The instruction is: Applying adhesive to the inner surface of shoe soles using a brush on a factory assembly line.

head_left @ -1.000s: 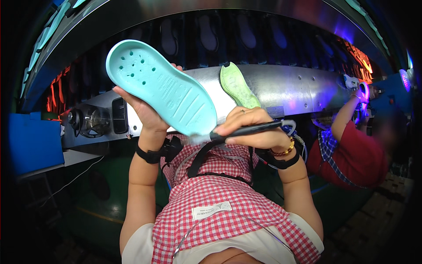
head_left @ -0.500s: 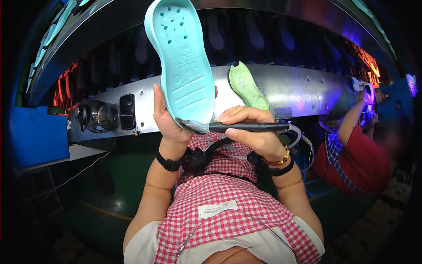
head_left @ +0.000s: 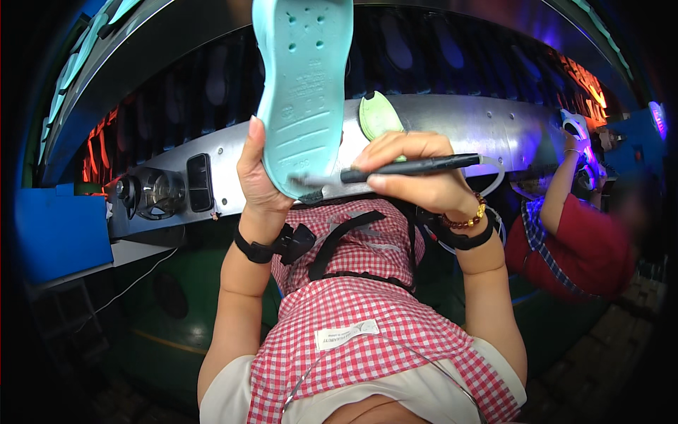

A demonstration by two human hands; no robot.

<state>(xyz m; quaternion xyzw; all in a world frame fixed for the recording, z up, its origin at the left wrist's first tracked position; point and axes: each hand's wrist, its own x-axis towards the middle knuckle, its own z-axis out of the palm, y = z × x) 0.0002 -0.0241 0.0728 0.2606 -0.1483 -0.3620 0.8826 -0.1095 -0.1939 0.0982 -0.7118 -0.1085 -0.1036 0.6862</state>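
A turquoise foam shoe sole [head_left: 305,106] stands tilted up before me, its face with holes and raised ridges toward me. My left hand [head_left: 259,173] grips it at the heel end, thumb along the left edge and the other fingers mostly hidden behind. My right hand [head_left: 427,177] is closed round the black handle of a brush [head_left: 417,167], with a pale hose at its rear end. The brush's blurred bristles lie at the heel of the sole, close to a dark wet-looking patch on its lower edge.
A light green sole [head_left: 379,116] lies on the metal bench [head_left: 452,124] beyond my right hand. Leftward are a black tray [head_left: 200,182], a glass pot [head_left: 161,192] and a blue box [head_left: 63,230]. A conveyor carrying dark soles runs behind. A co-worker in red [head_left: 572,247] works at right.
The sole has risen and turned more upright, shifting slightly right. My right hand and brush moved up and right, with the bristles now over the heel's face.
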